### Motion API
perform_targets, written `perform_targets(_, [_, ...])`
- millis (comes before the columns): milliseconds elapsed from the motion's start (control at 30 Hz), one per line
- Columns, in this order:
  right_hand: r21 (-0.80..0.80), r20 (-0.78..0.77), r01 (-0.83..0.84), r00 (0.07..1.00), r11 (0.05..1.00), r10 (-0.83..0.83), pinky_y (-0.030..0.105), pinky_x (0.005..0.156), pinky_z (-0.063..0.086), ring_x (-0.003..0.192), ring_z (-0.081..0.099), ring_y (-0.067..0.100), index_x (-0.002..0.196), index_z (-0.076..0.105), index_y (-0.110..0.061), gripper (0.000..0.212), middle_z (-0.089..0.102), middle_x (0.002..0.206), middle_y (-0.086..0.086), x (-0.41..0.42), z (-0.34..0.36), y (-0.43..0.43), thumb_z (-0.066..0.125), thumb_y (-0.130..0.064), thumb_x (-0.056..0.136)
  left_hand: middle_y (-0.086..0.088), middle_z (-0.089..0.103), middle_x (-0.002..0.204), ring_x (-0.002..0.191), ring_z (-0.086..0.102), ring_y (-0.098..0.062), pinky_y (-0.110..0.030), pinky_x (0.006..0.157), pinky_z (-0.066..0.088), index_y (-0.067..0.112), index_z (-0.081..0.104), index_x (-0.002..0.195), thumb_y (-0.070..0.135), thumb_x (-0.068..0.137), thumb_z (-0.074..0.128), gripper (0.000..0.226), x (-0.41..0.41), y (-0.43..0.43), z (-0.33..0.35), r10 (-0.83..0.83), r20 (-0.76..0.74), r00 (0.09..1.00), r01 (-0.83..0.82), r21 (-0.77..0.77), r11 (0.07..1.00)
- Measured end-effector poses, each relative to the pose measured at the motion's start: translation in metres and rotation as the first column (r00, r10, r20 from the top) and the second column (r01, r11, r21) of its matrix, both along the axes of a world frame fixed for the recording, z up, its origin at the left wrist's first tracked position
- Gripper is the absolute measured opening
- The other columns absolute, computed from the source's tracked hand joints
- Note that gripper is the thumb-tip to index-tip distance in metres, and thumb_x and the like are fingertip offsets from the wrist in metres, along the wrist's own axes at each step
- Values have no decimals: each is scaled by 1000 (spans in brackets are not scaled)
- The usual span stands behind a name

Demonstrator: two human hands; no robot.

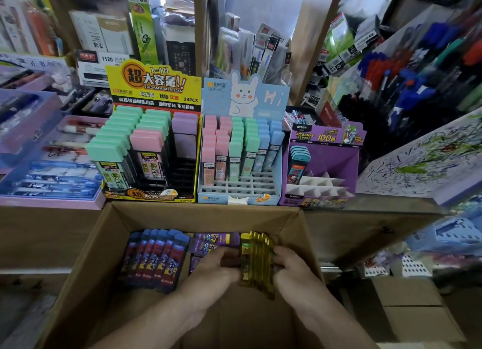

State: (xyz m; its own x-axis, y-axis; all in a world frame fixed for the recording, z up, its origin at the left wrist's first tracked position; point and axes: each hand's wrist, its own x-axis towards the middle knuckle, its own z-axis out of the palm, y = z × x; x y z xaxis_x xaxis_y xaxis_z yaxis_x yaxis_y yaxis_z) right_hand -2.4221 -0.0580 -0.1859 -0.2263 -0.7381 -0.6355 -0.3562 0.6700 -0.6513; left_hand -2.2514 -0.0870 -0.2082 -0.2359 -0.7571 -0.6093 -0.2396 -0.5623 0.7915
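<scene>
A: Hands?

B: Both down in the cardboard box (167,215), 6 o'clock of the view. Left hand (219,268) and right hand (292,268) clamp a bundle of yellow cases (257,260) from either side, fingers curled round it.

A: Where does the bundle sit?

B: Inside the box, near its far wall, toward 1 o'clock of the box floor. It stands on edge, just beside the purple packs (216,240) at its 9 o'clock. Further toward 9 is a row of blue-capped cases (156,257).

A: The shelf?

B: Three displays beyond the box. Yellow display (154,150) at 11, part filled, right column mostly bare. Rabbit display (242,153) at 12, front rows empty. Purple display (323,166) at 1, one short stack at back left, the rest open slots.

A: Progress?

B: Early, I judge. It looks like restocking: the bundle is gripped but not yet out of the box, and no cases like it show on the shelf. The blue-capped row and purple packs wait in the box. Which display takes the yellow ones, cannot tell.
</scene>
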Motion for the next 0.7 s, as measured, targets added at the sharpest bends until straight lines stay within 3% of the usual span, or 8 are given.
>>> perform_targets(133, [29, 60, 92, 994, 995, -93, 31, 89, 54, 112, 60, 17, 146, 49, -23, 57, 62, 123, 0, -1, -9, -6, 42, 3, 96, 12, 75, 94, 97, 67, -12, -31, 84, 55, 35, 70, 103, 14, 75, 73, 36, -1, 3, -6, 28, 2, 1000, -28, -58, 998])
perform_targets(233, [72, 67, 155, 985, 985, -160, 38, 103, 49, 109, 55, 18, 145, 50, -21, 56, 60, 113, 0, 3, -8, -7, 45, 3, 96, 15, 72, 97, 96, 64, -5, -22, 77, 50, 36, 66, 107, 14, 85, 70, 32, -4, 6, -7, 24, 12, 1000, -22, -99, 995])
perform_targets(333, [117, 75, 182, 979, 976, -191, 46, 111, 46, 113, 56, 23, 143, 52, -20, 55, 61, 119, 7, 5, -7, -6, 45, 3, 94, 14, 69, 105, 100, 61, -4, -26, 87, 50, 36, 63, 113, 14, 86, 67, 35, -3, 6, -8, 26, 24, 999, -23, -116, 993])
perform_targets(433, [148, 125, 189, 970, 971, -208, 49, 113, 44, 119, 56, 28, 145, 51, -17, 59, 61, 127, 12, 5, -6, -6, 46, 7, 91, 9, 71, 104, 100, 64, -9, -33, 91, 53, 35, 68, 105, 11, 84, 68, 32, -2, 4, -9, 50, -26, 998, -52, -64, 997])
perform_targets(633, [148, 184, 266, 939, 953, -291, 50, 113, 44, 121, 56, 30, 144, 51, -17, 62, 59, 127, 14, 4, -8, -6, 45, 13, 90, 2, 79, 95, 97, 72, -19, -30, 76, 56, 26, 75, 105, 8, 75, 71, 35, -1, -3, -17, 129, -152, 980, -125, 33, 992])
perform_targets(700, [147, 195, 271, 935, 951, -296, 50, 113, 44, 122, 55, 30, 142, 52, -17, 60, 58, 128, 15, 4, -8, -5, 45, 13, 90, 2, 78, 99, 102, 71, -20, -36, 89, 55, 32, 77, 103, 18, 71, 69, 35, -3, -3, -16, 44, -137, 990, -42, 15, 999])
